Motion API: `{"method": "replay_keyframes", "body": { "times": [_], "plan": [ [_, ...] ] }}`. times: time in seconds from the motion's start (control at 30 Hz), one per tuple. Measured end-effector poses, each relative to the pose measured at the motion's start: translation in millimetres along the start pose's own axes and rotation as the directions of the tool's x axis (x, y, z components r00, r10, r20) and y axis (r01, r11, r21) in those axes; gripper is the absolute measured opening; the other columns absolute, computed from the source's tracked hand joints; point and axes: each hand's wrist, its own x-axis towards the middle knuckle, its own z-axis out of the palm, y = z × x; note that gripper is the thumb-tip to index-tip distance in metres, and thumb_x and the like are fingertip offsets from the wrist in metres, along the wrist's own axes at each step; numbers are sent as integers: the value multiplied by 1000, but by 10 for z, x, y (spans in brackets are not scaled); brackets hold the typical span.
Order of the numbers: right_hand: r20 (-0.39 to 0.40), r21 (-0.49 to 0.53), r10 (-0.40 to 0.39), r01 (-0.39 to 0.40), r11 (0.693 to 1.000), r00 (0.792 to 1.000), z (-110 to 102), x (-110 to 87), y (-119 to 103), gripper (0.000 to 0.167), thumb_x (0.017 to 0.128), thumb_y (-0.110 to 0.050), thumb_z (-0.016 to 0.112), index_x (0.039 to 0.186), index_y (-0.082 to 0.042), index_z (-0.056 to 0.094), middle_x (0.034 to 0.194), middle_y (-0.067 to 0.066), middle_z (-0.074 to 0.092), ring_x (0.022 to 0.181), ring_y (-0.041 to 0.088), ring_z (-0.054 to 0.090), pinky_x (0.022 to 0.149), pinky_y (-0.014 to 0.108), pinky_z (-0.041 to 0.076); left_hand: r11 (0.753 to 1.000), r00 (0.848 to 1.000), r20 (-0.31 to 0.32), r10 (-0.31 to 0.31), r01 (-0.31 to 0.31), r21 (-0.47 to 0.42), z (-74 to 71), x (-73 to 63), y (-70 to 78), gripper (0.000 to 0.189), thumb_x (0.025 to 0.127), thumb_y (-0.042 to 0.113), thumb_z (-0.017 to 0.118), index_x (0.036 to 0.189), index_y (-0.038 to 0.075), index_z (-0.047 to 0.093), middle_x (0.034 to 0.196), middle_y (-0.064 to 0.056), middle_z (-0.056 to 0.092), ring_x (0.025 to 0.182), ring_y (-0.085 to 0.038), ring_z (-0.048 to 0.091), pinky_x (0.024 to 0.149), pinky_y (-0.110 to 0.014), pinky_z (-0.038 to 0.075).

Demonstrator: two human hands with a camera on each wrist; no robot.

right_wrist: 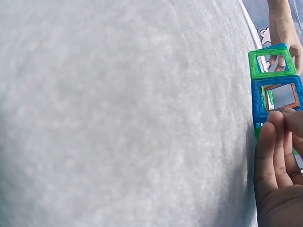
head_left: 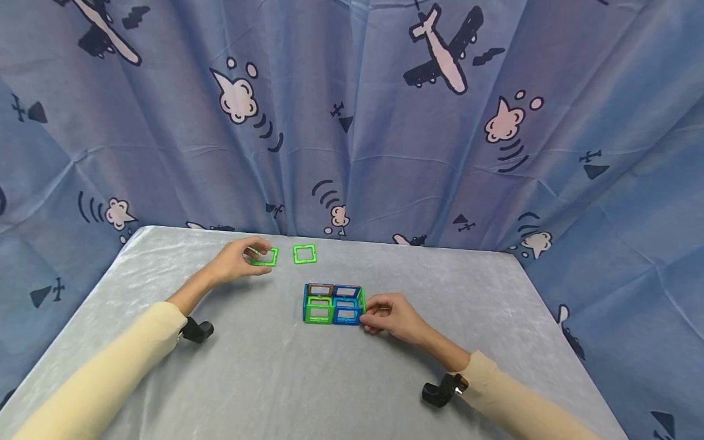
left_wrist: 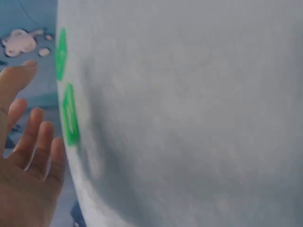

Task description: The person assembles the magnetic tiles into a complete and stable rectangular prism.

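Note:
My left hand (head_left: pixel 233 261) hovers at a green square magnetic tile (head_left: pixel 275 257), thumb and fingers spread apart around it. In the left wrist view that hand (left_wrist: pixel 31 165) is spread, and two green tiles (left_wrist: pixel 70 116) lie flat beyond it. A two-section box of magnetic tiles (head_left: pixel 333 315) stands mid-table, with green, blue and brownish-orange frames and hollow centres. My right hand (head_left: pixel 398 319) holds the box's right end between thumb and curled fingers. In the right wrist view the fingertips meet at the blue tile's (right_wrist: pixel 258 99) near corner.
Another green square tile (head_left: pixel 305 254) lies flat near the back edge, right of the left hand. A pale grey cloth covers the table (head_left: pixel 264 379). Behind it hangs a blue curtain (head_left: pixel 352 153) printed with planes. Both wrists wear black cameras (head_left: pixel 440 392).

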Motion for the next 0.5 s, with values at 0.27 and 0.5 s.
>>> {"method": "replay_keyframes", "body": {
  "times": [0.27,0.5],
  "plan": [
    [4,13,-4,4,1000,1000,2,-1,-10,16,94,4,70,107,13,69,89,27,69,74,22,69,67,34,60,994,996,-78,-32,39,101,-4,20,-259,32,79,10,89,105,-1,74,94,-15,69,81,-28,64,76,-38,51],
    [12,15,-4,4,1000,1000,1,-1,-17,15,94,7,68,107,14,69,89,28,69,75,23,69,67,36,60,985,995,-78,-61,72,155,20,51,-361,20,81,10,88,95,3,76,86,-7,66,75,-19,58,70,-33,48]
  ]
}}
